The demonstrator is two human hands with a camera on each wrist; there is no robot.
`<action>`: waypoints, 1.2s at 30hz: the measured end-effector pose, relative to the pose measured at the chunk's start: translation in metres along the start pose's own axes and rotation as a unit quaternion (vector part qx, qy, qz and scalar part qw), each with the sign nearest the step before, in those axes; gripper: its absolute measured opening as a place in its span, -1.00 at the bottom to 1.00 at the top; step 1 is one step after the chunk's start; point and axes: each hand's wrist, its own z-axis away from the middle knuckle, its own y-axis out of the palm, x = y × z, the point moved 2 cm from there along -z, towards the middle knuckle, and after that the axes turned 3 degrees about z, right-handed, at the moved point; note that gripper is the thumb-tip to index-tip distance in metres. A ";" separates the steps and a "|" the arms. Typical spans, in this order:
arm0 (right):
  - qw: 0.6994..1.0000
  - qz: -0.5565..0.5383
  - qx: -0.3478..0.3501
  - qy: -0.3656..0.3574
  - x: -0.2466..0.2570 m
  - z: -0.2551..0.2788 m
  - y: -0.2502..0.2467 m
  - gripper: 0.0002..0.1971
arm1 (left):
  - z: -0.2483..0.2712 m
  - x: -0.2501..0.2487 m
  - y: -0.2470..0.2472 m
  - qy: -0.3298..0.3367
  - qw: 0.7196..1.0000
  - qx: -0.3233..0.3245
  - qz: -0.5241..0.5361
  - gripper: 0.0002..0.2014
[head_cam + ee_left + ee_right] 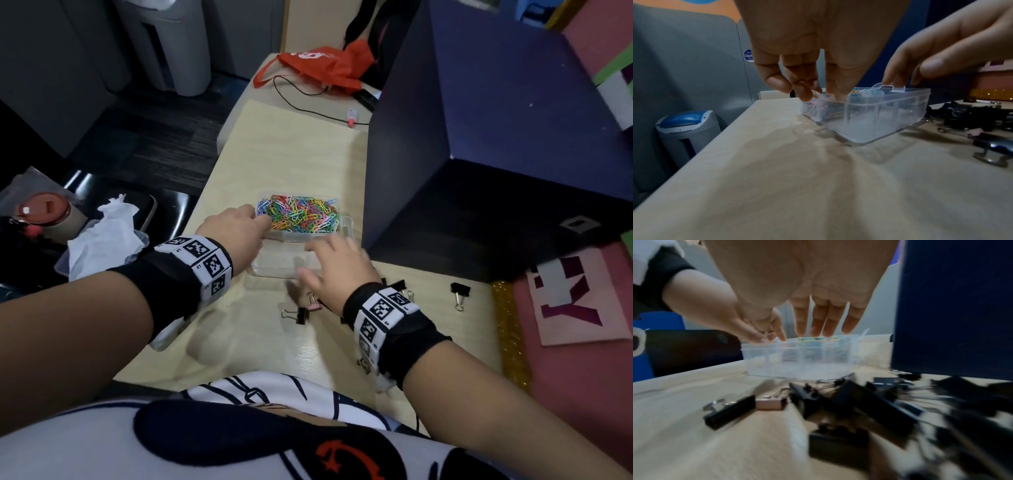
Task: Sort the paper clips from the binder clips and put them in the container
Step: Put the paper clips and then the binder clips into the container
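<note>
Most colourful wire paper clips (pixel 298 214) already fill the clear plastic container's (pixel 274 263) far compartment; black binder clips (pixel 297 314) remain on the desk (pixel 260 346). Left hand (pixel 239 233) pinches its wall; right hand (pixel 334 267) spread wide, holding nothing.

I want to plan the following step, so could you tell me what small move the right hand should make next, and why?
Probably bring the open right hand back to pick up a black binder clip and drop it in the clear plastic container's near section. That section looks bare, the far one holds the coloured paper clips, and the left hand holds the container's rim.
</note>
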 end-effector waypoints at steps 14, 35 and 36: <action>0.947 -0.070 0.190 0.248 -0.082 0.065 0.008 0.02 | 0.038 -0.104 0.012 0.148 0.981 0.113 -0.059 -0.75; 0.962 -0.144 0.032 0.229 -0.093 0.057 0.012 -0.74 | 0.041 -0.100 0.013 0.141 0.987 -0.036 0.063 -0.69; 0.962 -0.147 0.027 0.229 -0.092 0.055 0.011 -0.76 | 0.039 -0.095 0.009 0.144 0.984 -0.064 0.082 -0.71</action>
